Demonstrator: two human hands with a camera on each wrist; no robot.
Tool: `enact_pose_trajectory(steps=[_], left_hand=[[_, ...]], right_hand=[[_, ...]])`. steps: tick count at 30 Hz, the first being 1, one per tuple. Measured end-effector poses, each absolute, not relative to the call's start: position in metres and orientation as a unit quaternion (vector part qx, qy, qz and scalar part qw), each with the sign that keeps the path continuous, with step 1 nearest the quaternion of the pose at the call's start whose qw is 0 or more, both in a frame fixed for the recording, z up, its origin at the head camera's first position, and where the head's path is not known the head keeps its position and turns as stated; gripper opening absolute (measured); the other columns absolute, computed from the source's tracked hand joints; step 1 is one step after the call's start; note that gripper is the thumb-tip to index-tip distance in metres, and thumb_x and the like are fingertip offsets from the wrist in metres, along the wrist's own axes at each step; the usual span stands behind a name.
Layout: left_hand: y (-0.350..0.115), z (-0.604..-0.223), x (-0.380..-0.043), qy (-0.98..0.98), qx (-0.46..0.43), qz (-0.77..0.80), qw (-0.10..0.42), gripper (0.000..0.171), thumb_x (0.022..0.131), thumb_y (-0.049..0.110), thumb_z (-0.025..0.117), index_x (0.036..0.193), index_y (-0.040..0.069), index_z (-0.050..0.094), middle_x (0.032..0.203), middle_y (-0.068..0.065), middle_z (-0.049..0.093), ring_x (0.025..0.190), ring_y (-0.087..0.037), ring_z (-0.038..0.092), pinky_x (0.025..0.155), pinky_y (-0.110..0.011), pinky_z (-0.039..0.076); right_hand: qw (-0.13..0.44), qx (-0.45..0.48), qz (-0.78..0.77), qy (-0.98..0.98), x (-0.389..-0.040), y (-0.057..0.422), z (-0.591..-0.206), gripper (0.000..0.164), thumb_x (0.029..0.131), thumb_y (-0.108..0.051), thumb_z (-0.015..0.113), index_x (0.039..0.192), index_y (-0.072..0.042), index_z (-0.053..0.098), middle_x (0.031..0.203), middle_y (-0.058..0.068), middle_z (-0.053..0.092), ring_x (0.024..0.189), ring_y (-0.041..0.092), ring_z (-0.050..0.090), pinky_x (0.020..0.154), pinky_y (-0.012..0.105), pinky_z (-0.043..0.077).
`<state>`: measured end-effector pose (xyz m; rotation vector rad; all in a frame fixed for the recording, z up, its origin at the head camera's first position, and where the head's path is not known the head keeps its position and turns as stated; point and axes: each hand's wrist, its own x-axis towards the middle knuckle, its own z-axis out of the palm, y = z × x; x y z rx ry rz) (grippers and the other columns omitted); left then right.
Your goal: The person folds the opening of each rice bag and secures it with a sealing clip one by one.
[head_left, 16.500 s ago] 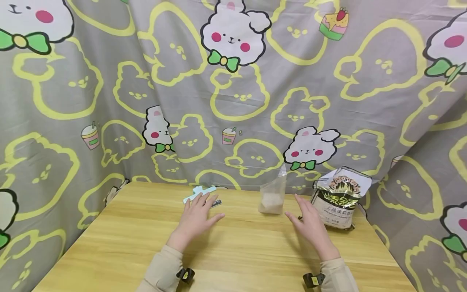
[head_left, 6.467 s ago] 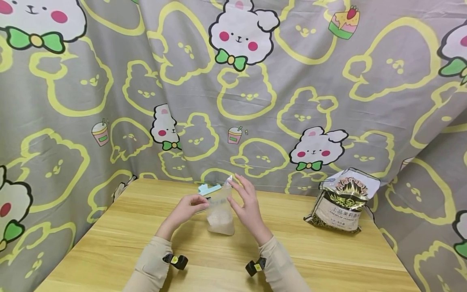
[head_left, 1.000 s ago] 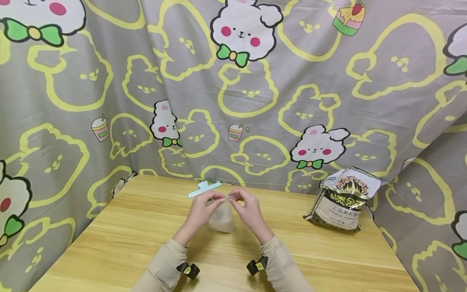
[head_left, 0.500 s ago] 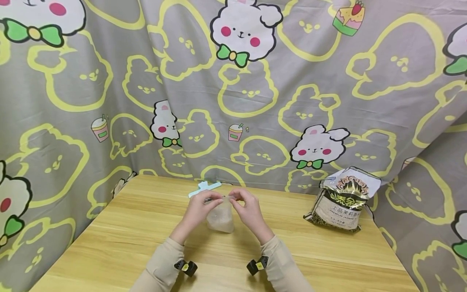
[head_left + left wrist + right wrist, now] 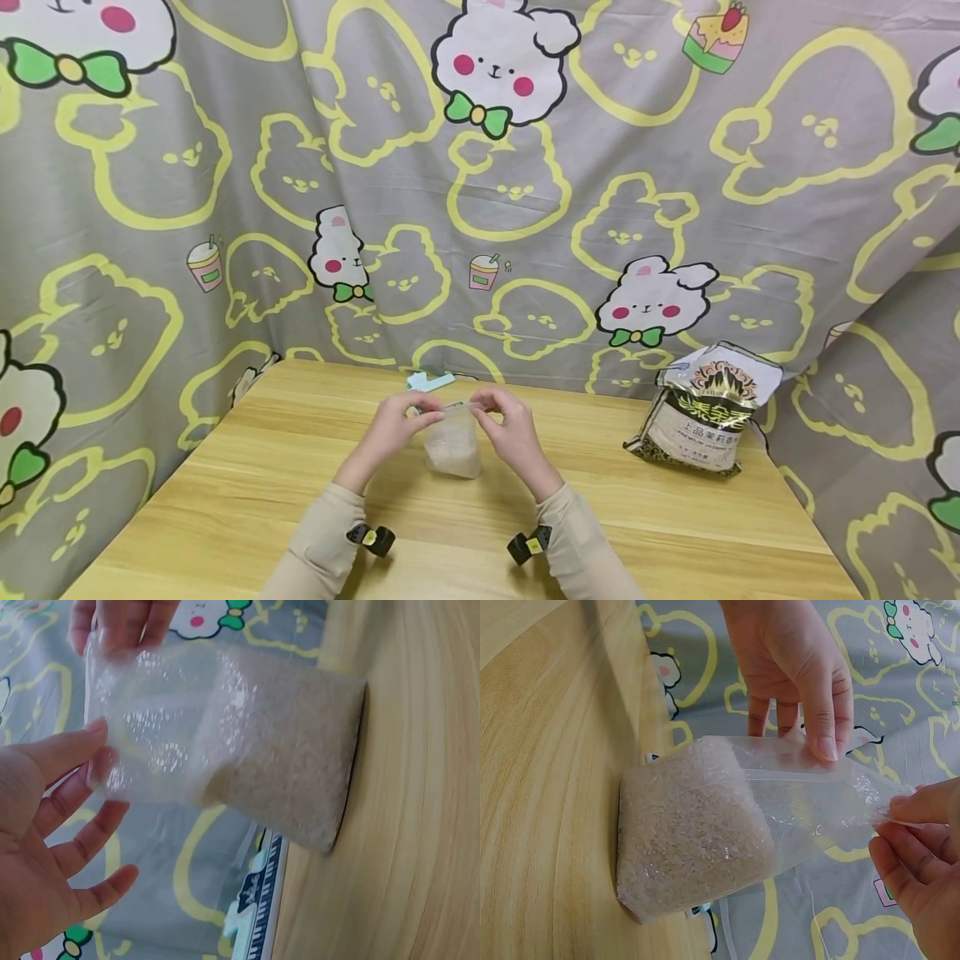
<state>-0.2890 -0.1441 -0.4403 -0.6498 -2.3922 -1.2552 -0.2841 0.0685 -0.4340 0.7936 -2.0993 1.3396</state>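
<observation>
A clear plastic bag (image 5: 453, 457) of white rice stands on the table between the two hands. The rice fills its lower part, and the upper part is flat plastic. My left hand (image 5: 401, 419) pinches the bag's top edge on the left between thumb and index finger, its other fingers spread apart in the left wrist view. At the other top corner, my right hand (image 5: 512, 423) pinches the edge between thumb and fingers, as the right wrist view shows. Behind the left hand lies a light blue bag clip (image 5: 429, 382), partly hidden; in the left wrist view a dark label shows beside the clip (image 5: 247, 915).
A large printed rice package (image 5: 693, 417) stands at the table's back right. Cartoon-patterned grey cloth (image 5: 517, 217) hangs behind and at both sides of the wooden table (image 5: 600, 517).
The small rice bag came from beside the large package to the middle. Within the last second my left hand slid left along its top edge, covering more of the clip; the right hand stayed.
</observation>
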Motion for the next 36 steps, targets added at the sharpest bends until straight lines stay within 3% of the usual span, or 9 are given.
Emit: enact_pose_trajectory(steps=[6, 11, 16, 20, 26, 36], left_hand=[[-0.152, -0.441, -0.291, -0.855, -0.218, -0.446, 0.147, 0.010, 0.083, 0.021, 0.075, 0.091, 0.014, 0.075, 0.088, 0.001, 0.074, 0.084, -0.010, 0.065, 0.078, -0.038, 0.055], [-0.156, -0.441, -0.291, -0.860, -0.209, -0.445, 0.135, 0.009, 0.083, 0.021, 0.076, 0.090, 0.016, 0.074, 0.087, 0.002, 0.073, 0.085, -0.011, 0.065, 0.081, -0.037, 0.053], [-0.160, -0.443, -0.293, -0.857, -0.210, -0.457, 0.116, 0.009, 0.084, 0.022, 0.075, 0.090, 0.015, 0.074, 0.086, 0.003, 0.072, 0.085, -0.008, 0.064, 0.093, -0.048, 0.051], [-0.162, -0.444, -0.294, -0.852, -0.211, -0.469, 0.098, 0.006, 0.085, 0.021, 0.074, 0.090, 0.017, 0.073, 0.086, 0.004, 0.071, 0.086, -0.012, 0.065, 0.098, -0.055, 0.047], [-0.162, -0.446, -0.296, -0.848, -0.215, -0.475, 0.095, 0.005, 0.085, 0.019, 0.075, 0.088, 0.015, 0.073, 0.085, 0.001, 0.071, 0.083, -0.010, 0.063, 0.097, -0.056, 0.047], [-0.160, -0.448, -0.298, -0.842, -0.217, -0.483, 0.103, 0.006, 0.083, 0.015, 0.076, 0.086, 0.013, 0.072, 0.081, 0.000, 0.069, 0.079, -0.007, 0.060, 0.087, -0.050, 0.050]], right_hand=[[0.258, 0.293, 0.496, -0.776, -0.284, 0.068, -0.435, 0.013, 0.084, 0.002, 0.071, 0.095, -0.005, 0.068, 0.089, 0.008, 0.070, 0.081, 0.021, 0.067, 0.078, 0.030, 0.059], [0.258, 0.292, 0.495, -0.776, -0.284, 0.068, -0.434, 0.014, 0.084, 0.002, 0.071, 0.095, -0.006, 0.068, 0.090, 0.008, 0.070, 0.080, 0.021, 0.067, 0.078, 0.030, 0.059], [0.258, 0.293, 0.495, -0.776, -0.284, 0.068, -0.434, 0.014, 0.084, 0.002, 0.071, 0.094, -0.006, 0.068, 0.090, 0.008, 0.071, 0.080, 0.021, 0.067, 0.078, 0.030, 0.059], [0.257, 0.294, 0.497, -0.775, -0.284, 0.068, -0.435, 0.014, 0.084, 0.003, 0.071, 0.094, -0.005, 0.068, 0.090, 0.009, 0.071, 0.080, 0.021, 0.068, 0.078, 0.030, 0.059], [0.254, 0.286, 0.508, -0.772, -0.283, 0.067, -0.435, 0.014, 0.082, 0.003, 0.072, 0.093, -0.005, 0.068, 0.090, 0.009, 0.071, 0.081, 0.023, 0.068, 0.078, 0.035, 0.059], [0.256, 0.284, 0.500, -0.777, -0.269, 0.063, -0.419, 0.014, 0.080, 0.013, 0.069, 0.092, 0.007, 0.065, 0.087, 0.022, 0.069, 0.080, 0.033, 0.067, 0.076, 0.043, 0.059]])
